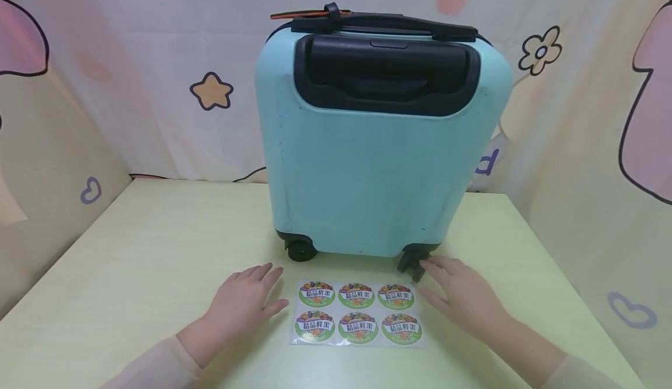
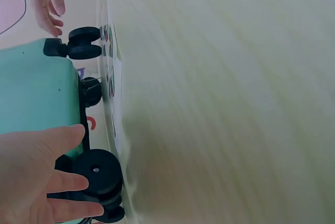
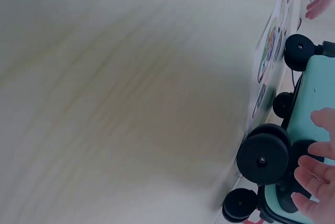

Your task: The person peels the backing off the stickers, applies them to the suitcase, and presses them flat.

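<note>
Head view: white rectangular sheet of oval fruit-print stickers (image 1: 358, 311), lower centre, long axis left-to-right, between left hand (image 1: 238, 302) and apparently nearer right hand (image 1: 466, 297); both hands spread, holding nothing.

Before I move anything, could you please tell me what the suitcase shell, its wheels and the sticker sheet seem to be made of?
Suitcase shell: probably hard plastic, satin, given its smooth, moulded-looking curves and soft sheen.
Wheels: likely plastic or rubber, going by their plain black, matt surface; which, I cannot tell.
Sticker sheet: paper or film, perhaps glossy, since it looks thin and printed.
</note>
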Action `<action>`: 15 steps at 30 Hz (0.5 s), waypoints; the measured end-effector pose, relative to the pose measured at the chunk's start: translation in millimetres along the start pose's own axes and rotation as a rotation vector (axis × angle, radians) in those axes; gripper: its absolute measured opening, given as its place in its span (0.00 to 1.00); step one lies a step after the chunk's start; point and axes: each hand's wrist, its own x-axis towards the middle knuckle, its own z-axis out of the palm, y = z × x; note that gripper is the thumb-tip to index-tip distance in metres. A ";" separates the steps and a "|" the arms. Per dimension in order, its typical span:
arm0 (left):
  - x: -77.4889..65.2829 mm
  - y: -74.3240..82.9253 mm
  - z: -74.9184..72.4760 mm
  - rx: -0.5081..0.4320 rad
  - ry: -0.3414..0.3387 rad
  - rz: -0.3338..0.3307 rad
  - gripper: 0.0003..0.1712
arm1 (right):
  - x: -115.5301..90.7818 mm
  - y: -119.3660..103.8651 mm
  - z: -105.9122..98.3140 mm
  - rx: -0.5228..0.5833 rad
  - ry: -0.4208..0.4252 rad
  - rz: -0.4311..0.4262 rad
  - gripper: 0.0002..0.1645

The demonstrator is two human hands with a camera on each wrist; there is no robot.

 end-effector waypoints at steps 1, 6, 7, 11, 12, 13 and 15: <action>0.6 0.6 0.9 -0.001 0.000 0.001 0.34 | 0.8 -1.4 1.4 0.003 -0.001 -0.006 0.28; 1.7 4.9 1.9 -0.011 0.000 0.007 0.33 | 4.4 -8.7 9.3 0.020 -0.059 -0.001 0.27; 1.8 5.8 2.2 -0.015 -0.001 0.008 0.33 | 5.0 -10.2 11.3 0.023 -0.063 -0.006 0.27; 2.5 8.8 3.9 -0.030 0.003 0.019 0.32 | 8.7 -17.5 17.7 0.023 -0.072 -0.045 0.27; 2.9 9.5 4.3 -0.033 0.004 0.021 0.32 | 10.0 -19.6 18.8 0.021 -0.074 -0.055 0.27; 3.6 10.0 4.9 -0.036 0.005 0.025 0.31 | 11.3 -22.0 19.7 0.018 -0.076 -0.065 0.26; 5.2 11.0 5.5 -0.044 0.004 0.028 0.31 | 14.3 -26.7 20.9 0.013 -0.080 -0.090 0.25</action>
